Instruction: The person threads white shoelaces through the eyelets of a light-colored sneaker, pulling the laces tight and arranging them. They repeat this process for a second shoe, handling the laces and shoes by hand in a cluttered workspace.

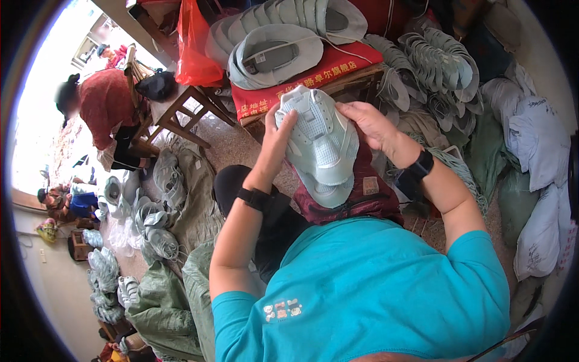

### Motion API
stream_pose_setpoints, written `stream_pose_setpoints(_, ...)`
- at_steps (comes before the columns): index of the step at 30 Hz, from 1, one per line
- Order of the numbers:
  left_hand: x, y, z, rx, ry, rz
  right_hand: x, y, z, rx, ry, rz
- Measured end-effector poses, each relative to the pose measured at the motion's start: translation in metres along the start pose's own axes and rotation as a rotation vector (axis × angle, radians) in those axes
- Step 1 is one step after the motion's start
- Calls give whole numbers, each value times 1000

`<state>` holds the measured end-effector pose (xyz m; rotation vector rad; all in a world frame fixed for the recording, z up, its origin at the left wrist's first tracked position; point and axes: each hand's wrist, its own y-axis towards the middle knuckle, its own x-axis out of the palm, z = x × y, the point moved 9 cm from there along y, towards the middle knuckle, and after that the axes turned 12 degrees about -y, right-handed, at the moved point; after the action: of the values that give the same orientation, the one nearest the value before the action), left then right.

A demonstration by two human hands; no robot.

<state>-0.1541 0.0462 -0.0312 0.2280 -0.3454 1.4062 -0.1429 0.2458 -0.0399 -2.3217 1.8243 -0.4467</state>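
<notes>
A pale grey-green shoe upper (319,136) with mesh panels is held up over my lap, its toe end toward me. My left hand (282,130) grips its left side, the thumb lying on top. On the other side my right hand (368,123) pinches the edge near the collar; its other fingers are partly hidden. Just beyond stands a low bench with a red cloth (313,73). A finished-looking row of nested shoe uppers (274,57) lies on it, with a pale cord across the nearest one.
Bundles of shoe uppers (440,66) hang at the right, beside stuffed white sacks (537,139). A wooden stool (187,111) and a red plastic bag (196,48) are at the left. Another person in red (111,105) bends there. Green sacks (160,308) and more uppers cover the left floor.
</notes>
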Motion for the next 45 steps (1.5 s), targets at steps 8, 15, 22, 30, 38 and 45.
stream_pose_setpoints(8, 18, 4, 1, -37, 108, -198, 20, -20, -81, -765, -792, 432)
stream_pose_setpoints(15, -13, 37, -69, -86, 135, 10, 10, 43, -15, -595, -669, 170)
stream_pose_setpoints(22, -12, 28, -74, -39, 283, 69, -7, 32, 10, -629, -612, 170)
stream_pose_setpoints(30, -36, 17, -80, -83, 208, 91, -115, -24, 174, -15, -691, 403)
stream_pose_setpoints(38, -22, 10, -72, -83, 212, 144, -310, -144, 232, 229, -1313, 1079)
stream_pose_setpoints(45, -42, 10, -77, -129, 216, 179, -324, -123, 229, 358, -1572, 1035)
